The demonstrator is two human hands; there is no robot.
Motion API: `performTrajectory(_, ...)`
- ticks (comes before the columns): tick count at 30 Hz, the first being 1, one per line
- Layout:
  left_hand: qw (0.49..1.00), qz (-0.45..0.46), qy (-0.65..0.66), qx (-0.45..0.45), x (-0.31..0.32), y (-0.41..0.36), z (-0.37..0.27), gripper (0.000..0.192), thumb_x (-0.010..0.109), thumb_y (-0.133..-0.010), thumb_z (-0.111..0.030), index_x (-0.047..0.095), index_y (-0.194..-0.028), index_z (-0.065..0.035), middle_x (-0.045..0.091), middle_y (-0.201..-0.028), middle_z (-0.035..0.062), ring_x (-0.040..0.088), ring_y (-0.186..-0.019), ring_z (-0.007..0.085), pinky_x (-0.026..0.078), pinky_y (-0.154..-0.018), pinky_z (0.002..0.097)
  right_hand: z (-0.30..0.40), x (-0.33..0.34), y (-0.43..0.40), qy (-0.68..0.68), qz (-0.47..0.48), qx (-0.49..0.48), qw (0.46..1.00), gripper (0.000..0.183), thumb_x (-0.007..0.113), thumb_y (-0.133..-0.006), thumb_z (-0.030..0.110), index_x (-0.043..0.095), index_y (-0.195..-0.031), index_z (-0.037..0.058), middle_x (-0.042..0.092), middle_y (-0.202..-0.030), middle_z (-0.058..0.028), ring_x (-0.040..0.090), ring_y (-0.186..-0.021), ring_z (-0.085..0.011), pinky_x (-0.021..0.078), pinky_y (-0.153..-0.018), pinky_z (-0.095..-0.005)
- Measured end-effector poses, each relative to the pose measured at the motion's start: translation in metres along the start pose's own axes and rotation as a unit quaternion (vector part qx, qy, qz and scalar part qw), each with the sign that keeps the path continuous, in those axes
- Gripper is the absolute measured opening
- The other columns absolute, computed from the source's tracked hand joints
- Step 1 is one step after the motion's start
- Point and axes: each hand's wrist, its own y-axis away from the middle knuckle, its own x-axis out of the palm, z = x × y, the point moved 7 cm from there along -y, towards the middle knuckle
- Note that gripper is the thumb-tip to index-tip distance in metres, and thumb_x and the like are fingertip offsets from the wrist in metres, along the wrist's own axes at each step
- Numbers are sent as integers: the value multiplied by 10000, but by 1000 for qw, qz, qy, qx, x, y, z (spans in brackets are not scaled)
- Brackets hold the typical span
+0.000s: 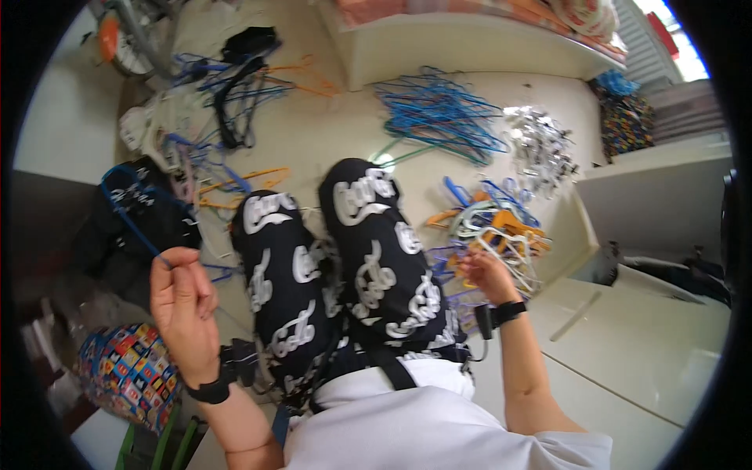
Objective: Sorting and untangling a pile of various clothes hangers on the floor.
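My left hand [182, 294] is raised at the left, thumb and fingers pinched on a thin blue hanger [124, 214]. The hanger's loop extends up and away over a black fabric item [153, 205]. On the right, my right hand [489, 275] is over the near side of a mixed pile of hangers, its fingers curled and blurred. A white hanger [514, 241] lies right by those fingertips; whether they grip it is unclear. Orange hangers [511, 222] and blue hangers [455, 191] lie in the same pile. Purple hangers [449, 258] show beside my knee.
Blue wire hangers [437, 111] lie heaped ahead, beside silvery metal clips [540, 147]. Left, more hangers [220, 158] are scattered under a black strap [226, 108]. A colourful patterned bag [132, 376] stands near my left forearm. A white bed-like base [470, 47] bounds the far side.
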Motion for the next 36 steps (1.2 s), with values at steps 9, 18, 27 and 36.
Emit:
performTrajectory(9, 983, 109, 113, 92, 25, 16, -82, 79, 499, -979, -137, 541, -956, -74, 445, -672, 27, 277, -466, 75, 205, -420, 227, 156, 257, 92, 122, 281, -219, 926, 328, 528, -956, 119, 528, -1258, -10, 637, -1089, -90, 616, -1002, -161, 479, -875, -270)
performTrajectory(18, 869, 367, 321, 85, 46, 23, -137, 184, 407, -1003, -89, 548, -894, -133, 556, -726, 85, 387, -406, 129, 278, -362, 251, 77, 410, 175, 193, 591, -218, 753, 499, 502, -984, 170, 327, -1435, 46, 539, -1273, -130, 493, -1203, -200, 408, -1004, -325)
performTrajectory(27, 980, -75, 176, 55, -33, 26, -50, 125, 473, -986, -132, 510, -1101, -99, 420, -751, -2, 420, -636, 93, 449, -629, 271, 119, 359, 145, 1, 431, -152, 889, 241, 468, -976, 87, 597, -1163, 6, 431, -720, 70, 355, -637, -25, 306, -567, -176)
performTrajectory(36, 910, 20, -348, -223, -46, 56, 39, 287, 561, -955, -218, 656, -1018, 45, 698, -880, 96, 626, -792, 118, 498, -746, 262, 171, 303, 142, 417, 81, -481, 767, 170, 530, -873, 3, 668, -969, 32, 619, -768, -132, 604, -672, -255, 459, -596, -333)
